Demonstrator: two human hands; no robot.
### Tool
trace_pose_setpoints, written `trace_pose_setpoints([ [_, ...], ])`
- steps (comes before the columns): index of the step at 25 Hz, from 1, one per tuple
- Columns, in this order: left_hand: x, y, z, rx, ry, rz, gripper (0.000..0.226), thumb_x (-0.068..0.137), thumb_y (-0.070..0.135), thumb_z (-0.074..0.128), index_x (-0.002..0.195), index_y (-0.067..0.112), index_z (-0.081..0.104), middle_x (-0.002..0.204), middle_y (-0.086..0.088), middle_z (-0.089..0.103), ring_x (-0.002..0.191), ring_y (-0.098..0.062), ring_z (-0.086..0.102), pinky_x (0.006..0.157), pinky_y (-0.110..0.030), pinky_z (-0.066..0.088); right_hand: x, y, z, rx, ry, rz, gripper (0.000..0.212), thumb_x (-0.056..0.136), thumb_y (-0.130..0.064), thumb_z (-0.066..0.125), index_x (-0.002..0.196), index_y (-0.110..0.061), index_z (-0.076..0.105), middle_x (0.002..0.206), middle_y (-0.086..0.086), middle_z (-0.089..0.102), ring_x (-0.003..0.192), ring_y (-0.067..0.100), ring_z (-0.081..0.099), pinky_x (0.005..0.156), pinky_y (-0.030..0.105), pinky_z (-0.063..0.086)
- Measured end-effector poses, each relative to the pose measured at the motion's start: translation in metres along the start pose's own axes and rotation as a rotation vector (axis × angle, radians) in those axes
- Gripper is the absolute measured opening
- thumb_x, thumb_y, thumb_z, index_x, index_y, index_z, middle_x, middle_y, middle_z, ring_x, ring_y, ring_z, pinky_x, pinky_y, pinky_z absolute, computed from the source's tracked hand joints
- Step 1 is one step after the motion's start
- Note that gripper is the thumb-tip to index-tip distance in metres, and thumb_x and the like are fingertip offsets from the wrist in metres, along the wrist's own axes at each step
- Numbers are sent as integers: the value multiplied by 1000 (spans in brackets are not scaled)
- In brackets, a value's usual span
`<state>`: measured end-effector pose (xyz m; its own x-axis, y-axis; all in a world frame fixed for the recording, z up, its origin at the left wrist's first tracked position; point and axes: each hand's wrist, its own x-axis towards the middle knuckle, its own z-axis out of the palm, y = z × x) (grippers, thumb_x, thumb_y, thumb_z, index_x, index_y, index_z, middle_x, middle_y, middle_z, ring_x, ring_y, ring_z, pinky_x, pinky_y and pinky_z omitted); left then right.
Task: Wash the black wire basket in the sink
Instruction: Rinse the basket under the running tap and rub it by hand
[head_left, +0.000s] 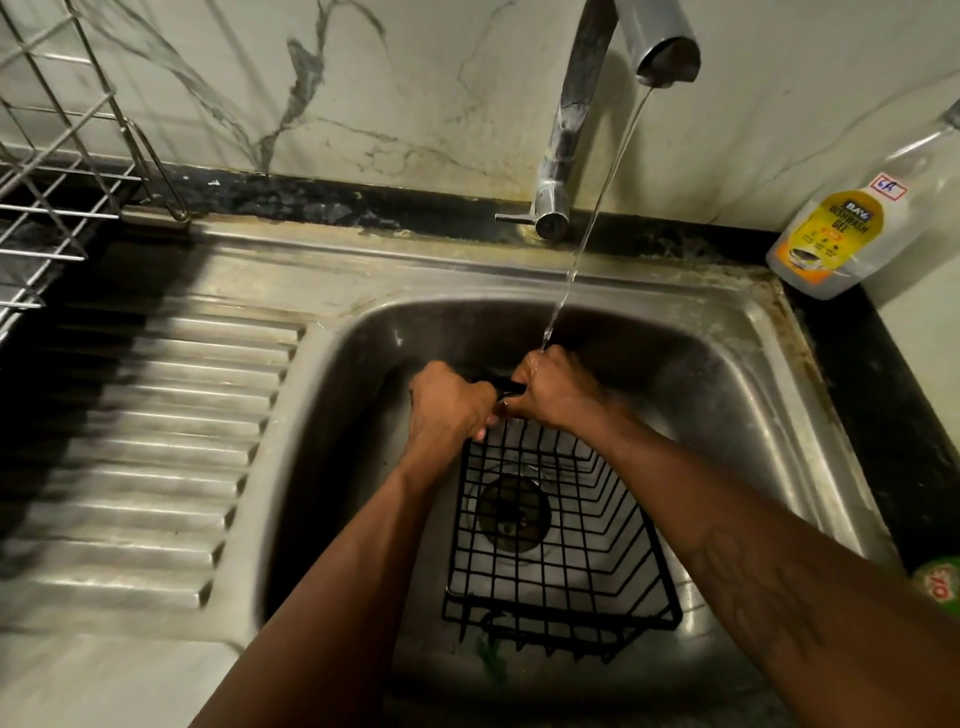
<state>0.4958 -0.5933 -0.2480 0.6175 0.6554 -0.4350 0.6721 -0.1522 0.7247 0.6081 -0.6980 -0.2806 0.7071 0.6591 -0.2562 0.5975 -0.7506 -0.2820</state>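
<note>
The black wire basket (558, 551) stands tilted in the steel sink (737, 395), its open grid over the drain. My left hand (449, 402) grips the basket's far top edge, fingers curled round the wire. My right hand (553, 389) grips the same edge just to the right, almost touching the left hand. A thin stream of water (587, 228) runs from the chrome tap (576, 104) and lands on my right hand. What lies between my hands is mostly hidden.
A ribbed steel draining board (156, 441) lies left of the basin, with a steel dish rack (57, 156) at the back left. A dishwash gel bottle (852, 234) leans at the back right corner. A green container (940, 584) peeks in at the right edge.
</note>
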Motion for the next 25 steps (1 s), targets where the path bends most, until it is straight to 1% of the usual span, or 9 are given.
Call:
trace_pose_setpoints([
  [4,4,-2,-1,56,21,77,20,80,17,68,63,9,73,54,-6,69,45,-18,68,52,-37,62,-2,7,-9,42,-30,-115,28,83,-47,78,79,-21,68,76,-3,60,78,18,63,61,25,44],
  [7,3,-3,0,54,34,117,21,80,17,69,61,9,71,54,-5,69,44,-18,67,55,-36,62,-8,10,-9,-46,-46,-231,34,94,-48,64,104,-16,68,96,7,70,93,27,68,78,40,57],
  [10,4,-4,-2,73,34,159,22,84,19,69,64,9,71,57,-5,70,47,-18,68,58,-35,63,-13,10,-4,-146,-16,-282,32,102,-47,49,120,-20,50,110,13,70,98,36,67,73,42,54],
  [13,1,-9,-6,273,53,275,25,83,25,65,65,8,67,62,-7,68,61,-24,69,61,-32,59,-15,12,-5,-124,-70,-272,26,106,-45,39,124,-26,39,103,14,69,90,35,66,68,37,46],
  [15,-3,-10,-10,434,-11,294,30,86,31,60,65,10,61,71,-10,68,69,-28,66,64,-32,55,-12,12,-10,-112,-127,-255,28,107,-45,35,125,-23,38,94,13,65,86,34,65,68,38,46],
  [17,-3,-9,-16,499,-142,292,34,93,35,54,69,11,59,81,-13,68,78,-31,65,69,-32,52,-11,12,-13,-120,-149,-243,32,107,-45,35,126,-20,39,86,11,59,85,35,65,68,38,45],
  [19,0,-7,-19,529,-207,307,33,96,32,51,71,11,56,90,-17,69,88,-34,66,73,-33,50,-11,13,-11,-180,-114,-249,36,107,-49,34,129,-20,40,91,15,64,89,38,66,69,37,43],
  [21,-2,-6,-17,568,-234,353,33,98,29,50,74,9,57,95,-21,70,91,-35,67,75,-33,50,-13,14,-6,-274,-51,-263,45,104,-55,35,131,-21,43,99,17,69,92,39,65,74,40,45],
  [25,-3,-7,-10,580,-205,297,31,94,39,61,99,9,63,101,-11,62,94,-27,63,78,-29,53,-12,2,5,-315,65,-212,53,91,-63,57,119,-19,61,103,11,70,98,35,66,86,41,49],
])
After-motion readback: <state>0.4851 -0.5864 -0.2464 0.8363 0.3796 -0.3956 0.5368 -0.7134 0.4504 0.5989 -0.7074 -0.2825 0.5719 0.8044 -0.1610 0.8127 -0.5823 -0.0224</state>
